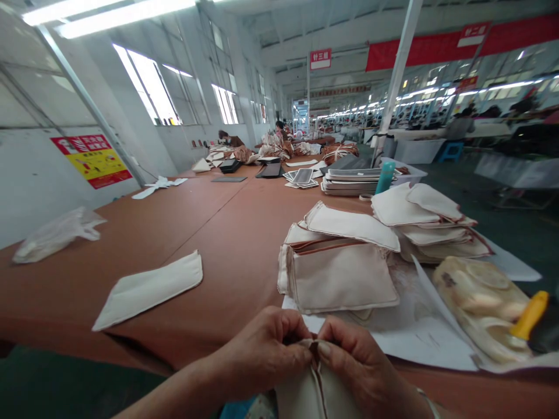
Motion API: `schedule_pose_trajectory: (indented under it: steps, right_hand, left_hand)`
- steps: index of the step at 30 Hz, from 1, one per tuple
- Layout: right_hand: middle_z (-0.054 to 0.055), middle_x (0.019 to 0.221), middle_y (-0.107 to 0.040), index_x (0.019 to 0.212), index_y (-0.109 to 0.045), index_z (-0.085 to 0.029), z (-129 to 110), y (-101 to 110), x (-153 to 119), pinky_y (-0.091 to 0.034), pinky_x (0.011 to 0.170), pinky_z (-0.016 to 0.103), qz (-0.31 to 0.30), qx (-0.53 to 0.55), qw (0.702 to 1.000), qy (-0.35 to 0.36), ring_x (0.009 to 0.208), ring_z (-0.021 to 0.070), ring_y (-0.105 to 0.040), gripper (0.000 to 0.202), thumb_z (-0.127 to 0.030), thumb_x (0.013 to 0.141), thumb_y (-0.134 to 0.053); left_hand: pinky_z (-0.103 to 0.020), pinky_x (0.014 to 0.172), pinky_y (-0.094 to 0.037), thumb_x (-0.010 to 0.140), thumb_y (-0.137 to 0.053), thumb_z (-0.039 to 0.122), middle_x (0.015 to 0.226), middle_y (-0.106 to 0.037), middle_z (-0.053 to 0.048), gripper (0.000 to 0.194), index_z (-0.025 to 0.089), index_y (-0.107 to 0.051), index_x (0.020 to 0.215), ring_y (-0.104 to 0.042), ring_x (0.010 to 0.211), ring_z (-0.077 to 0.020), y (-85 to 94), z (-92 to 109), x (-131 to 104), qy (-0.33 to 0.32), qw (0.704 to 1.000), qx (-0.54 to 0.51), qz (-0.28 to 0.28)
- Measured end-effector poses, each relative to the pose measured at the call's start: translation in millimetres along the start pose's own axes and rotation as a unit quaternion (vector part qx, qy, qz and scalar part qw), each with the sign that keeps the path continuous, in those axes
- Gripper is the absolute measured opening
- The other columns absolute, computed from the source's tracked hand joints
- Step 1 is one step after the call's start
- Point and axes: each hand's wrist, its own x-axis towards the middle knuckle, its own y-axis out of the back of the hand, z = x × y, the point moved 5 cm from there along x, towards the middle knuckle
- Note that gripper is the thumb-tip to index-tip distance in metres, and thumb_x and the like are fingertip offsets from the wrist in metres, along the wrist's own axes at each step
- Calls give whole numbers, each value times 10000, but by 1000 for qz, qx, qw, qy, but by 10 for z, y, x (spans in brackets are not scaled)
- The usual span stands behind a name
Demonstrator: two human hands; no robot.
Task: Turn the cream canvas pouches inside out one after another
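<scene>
Two hands, left hand (266, 352) and right hand (356, 361), pinch the top edge of a cream pouch (312, 393) at the bench's (227, 233) near edge; a pouch stack (338, 273) lies just beyond.

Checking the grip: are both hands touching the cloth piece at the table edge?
Touching. The head view shows the left hand and right hand pinching the top edge of the cloth piece between their fingertips.

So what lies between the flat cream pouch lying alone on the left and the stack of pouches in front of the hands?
Nothing: in the head view only bare brown table separates the single cream pouch from the stack of pouches.
</scene>
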Motion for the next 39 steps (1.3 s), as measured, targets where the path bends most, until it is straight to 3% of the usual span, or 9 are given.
schedule_pose_trajectory:
  steps: [9, 15, 20, 24, 26, 29, 32, 35, 39]
  right_hand:
    - [-17, 717, -472, 885, -565, -183, -72, 6, -74, -372, 616, 242, 17, -99, 990, 98, 657, 134, -425, 104, -270, 913, -514]
    - [14, 756, -569, 868, -586, -190, -188, 0, -120, -416, 644, 241, -7, -116, 983, 140, 680, 138, -504, 165, -252, 958, -463]
    - [26, 726, -564, 892, -629, -217, -275, -2, -167, -378, 568, 255, 19, -242, 943, 226, 633, 150, -508, 187, -220, 961, -456]
    - [11, 699, -544, 893, -618, -217, -232, -9, -221, -352, 577, 256, 22, -270, 921, 279, 613, 144, -479, 158, -158, 926, -474]
    - [8, 740, -561, 941, -589, -222, -182, 27, -238, -374, 606, 247, 20, -217, 942, 256, 643, 144, -493, 106, -185, 928, -490]
    - [-1, 756, -530, 1073, -552, -212, -69, 132, -209, -374, 588, 235, 14, -57, 992, 109, 646, 143, -463, 208, -350, 982, -426]
    - [-1, 726, -486, 957, -609, -153, -71, 177, -164, -323, 554, 230, -28, 13, 1000, -4, 632, 128, -403, 395, -462, 998, -367]
    - [-14, 691, -440, 745, -594, -138, -184, 158, -116, -270, 533, 232, -95, -17, 995, -7, 610, 112, -351, 436, -500, 951, -466]
    - [-11, 700, -448, 711, -560, -147, -232, 122, -112, -309, 594, 246, -120, -27, 991, 50, 650, 123, -379, 389, -470, 925, -520]
  left_hand:
    - [-199, 485, -263, 729, -563, 203, 646, -504, 27, 107, 116, -617, 759, -375, 581, -93, -61, -30, -16, -1, 1000, -11, 14]
    - [-212, 537, -279, 677, -595, 176, 709, -571, 4, 78, 109, -630, 693, -401, 613, -96, -141, -61, -15, 6, 987, -154, -45]
    - [-218, 521, -281, 732, -710, 419, 641, -534, 9, 314, 111, -653, 749, -409, 549, -94, -168, -187, -2, 72, 956, -280, -41]
    - [-216, 530, -276, 682, -778, 456, 667, -533, 9, 385, 113, -605, 710, -397, 575, -90, -187, -177, 17, 38, 968, -240, -61]
    - [-217, 544, -283, 737, -731, 462, 704, -529, 4, 374, 114, -596, 733, -400, 616, -99, -169, -129, 7, -10, 980, -193, -56]
    - [-210, 560, -287, 825, -654, 402, 699, -489, 23, 298, 117, -583, 773, -369, 636, -96, -123, -41, -37, -56, 991, -113, -38]
    - [-199, 546, -280, 865, -607, 331, 662, -444, 51, 228, 125, -576, 773, -332, 604, -81, -92, 56, -84, -69, 994, -67, -43]
    - [-196, 520, -265, 871, -602, 322, 648, -441, 52, 226, 119, -589, 772, -326, 582, -76, -66, 112, -112, -68, 996, -39, -40]
    - [-203, 519, -266, 852, -628, 374, 671, -473, 28, 277, 105, -600, 790, -355, 598, -86, -99, 73, -119, -83, 991, -92, -45]
